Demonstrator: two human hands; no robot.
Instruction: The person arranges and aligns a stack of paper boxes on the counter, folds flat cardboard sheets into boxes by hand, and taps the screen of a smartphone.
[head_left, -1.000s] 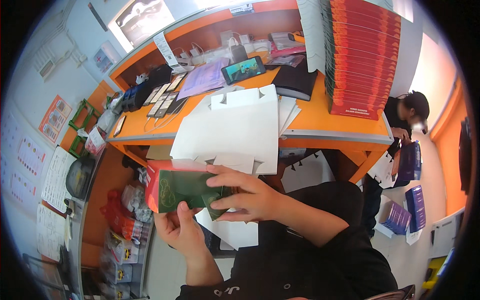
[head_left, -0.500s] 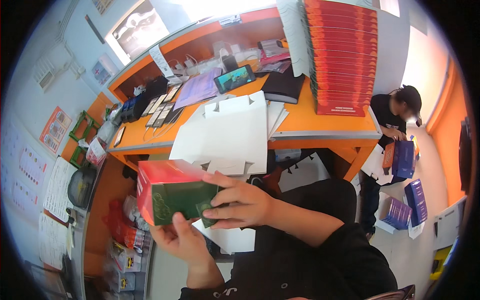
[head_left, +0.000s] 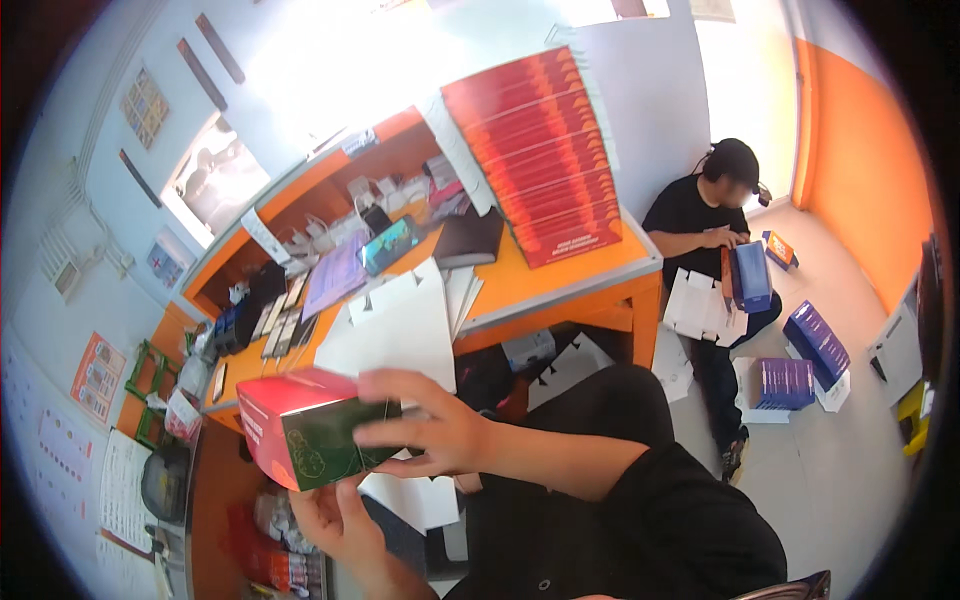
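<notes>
A red cardboard box [head_left: 290, 410] with a dark green side is held up in front of my lap. My left hand [head_left: 345, 530] grips its lower edge from beneath, thumb on the near side. Across the green side, at the open-looking right end, lie the bent fingers of my right hand [head_left: 435, 425]; they hide part of that end. White cut card sheets [head_left: 400, 320] lie on the desk just behind the box. Another white sheet [head_left: 425, 500] shows below my right hand.
On the orange desk [head_left: 560, 310] stand a tall stack of red folded cartons [head_left: 545, 160], a propped phone [head_left: 390, 245] and a black folder [head_left: 470, 238]. At right, a seated person [head_left: 705, 215] handles a blue box [head_left: 752, 278]; purple cartons [head_left: 785, 384] lie on the floor.
My view has swung to the right, so the desk appears farther left and more of the seated person shows. The box has tilted and turned, showing more of its red face; both hands stay on it.
</notes>
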